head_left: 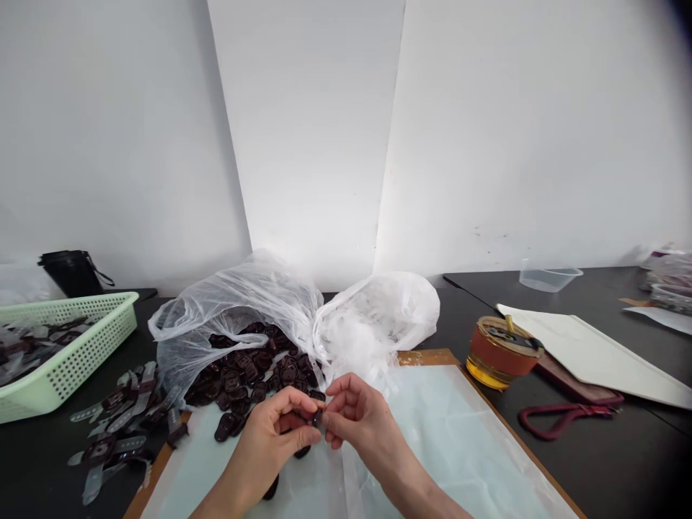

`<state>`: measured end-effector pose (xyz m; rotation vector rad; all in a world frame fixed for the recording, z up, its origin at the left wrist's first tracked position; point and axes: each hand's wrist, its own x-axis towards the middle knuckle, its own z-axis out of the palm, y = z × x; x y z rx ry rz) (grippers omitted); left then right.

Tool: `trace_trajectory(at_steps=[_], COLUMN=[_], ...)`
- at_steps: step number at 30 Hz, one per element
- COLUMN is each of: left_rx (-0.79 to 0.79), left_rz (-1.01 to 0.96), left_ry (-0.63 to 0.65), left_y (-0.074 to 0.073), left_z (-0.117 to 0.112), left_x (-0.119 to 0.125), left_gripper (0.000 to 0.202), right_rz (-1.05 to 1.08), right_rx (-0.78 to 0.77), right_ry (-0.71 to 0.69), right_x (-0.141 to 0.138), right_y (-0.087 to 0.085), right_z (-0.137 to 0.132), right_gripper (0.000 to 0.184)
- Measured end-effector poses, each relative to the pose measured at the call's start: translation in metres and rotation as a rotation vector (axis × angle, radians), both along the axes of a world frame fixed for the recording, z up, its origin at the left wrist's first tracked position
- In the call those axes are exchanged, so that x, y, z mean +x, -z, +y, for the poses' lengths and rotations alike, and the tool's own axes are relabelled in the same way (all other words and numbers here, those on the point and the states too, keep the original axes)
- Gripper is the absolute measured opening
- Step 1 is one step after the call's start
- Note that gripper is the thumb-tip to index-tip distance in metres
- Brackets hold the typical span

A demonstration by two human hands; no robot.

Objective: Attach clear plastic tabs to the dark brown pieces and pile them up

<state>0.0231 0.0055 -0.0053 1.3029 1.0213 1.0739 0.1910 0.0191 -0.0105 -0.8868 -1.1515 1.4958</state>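
My left hand (pixel 278 436) and my right hand (pixel 357 418) meet at the centre over a plastic-covered board (pixel 448 425). Pinched between the fingertips of both is a small dark brown plastic piece (pixel 317 417), mostly hidden by the fingers. Just behind my left hand, a heap of similar dark brown plastic pieces (pixel 249 371) spills from a clear plastic bag (pixel 200 310). A second bag (pixel 378 317), to its right, holds whitish translucent pieces. Several dark pieces with clear straps attached (pixel 116 432) lie on the table to the left.
A green basket (pixel 91 357) with more strapped pieces stands at left, before a black cup (pixel 70 272). At right are an amber jar (pixel 500 353), maroon-handled pliers (pixel 562 418), a white flat panel (pixel 600 353) and a clear plastic tub (pixel 548 276). A white wall rises behind.
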Motion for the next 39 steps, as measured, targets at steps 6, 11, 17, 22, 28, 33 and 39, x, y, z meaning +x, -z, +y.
trace_trajectory(at_steps=[6,11,17,22,28,33,39], left_rx=[0.036,0.081,0.1,0.101,0.125,0.075,0.035], left_rz=[0.07,0.149,0.123,0.127,0.167,0.144,0.088], left_ry=[-0.026,-0.044,-0.056,-0.078,-0.113,-0.116,-0.101], left_y=[-0.006,-0.015,-0.014,-0.014,-0.014,-0.014,-0.013], left_z=[-0.004,-0.01,-0.009,-0.009,-0.01,-0.009,-0.008], left_x=[0.003,0.006,0.004,0.006,0.007,0.008,0.007], left_gripper=[0.014,0.015,0.015,0.014,0.015,0.017,0.016], right_rz=[-0.02,-0.038,0.045,0.012,0.058,0.079,0.065], right_rx=[0.008,0.054,-0.003,0.019,0.015,0.032,0.076], right_ry=[0.004,0.034,0.002,-0.014,0.007,0.032,0.037], right_x=[0.001,-0.002,-0.002,-0.001,-0.003,-0.006,-0.006], right_y=[0.002,0.002,-0.002,-0.007,-0.004,0.0,0.001], right_z=[-0.001,-0.003,-0.002,-0.005,-0.005,-0.007,-0.007], right_gripper=[0.028,0.026,0.036,0.035,0.036,0.036,0.035])
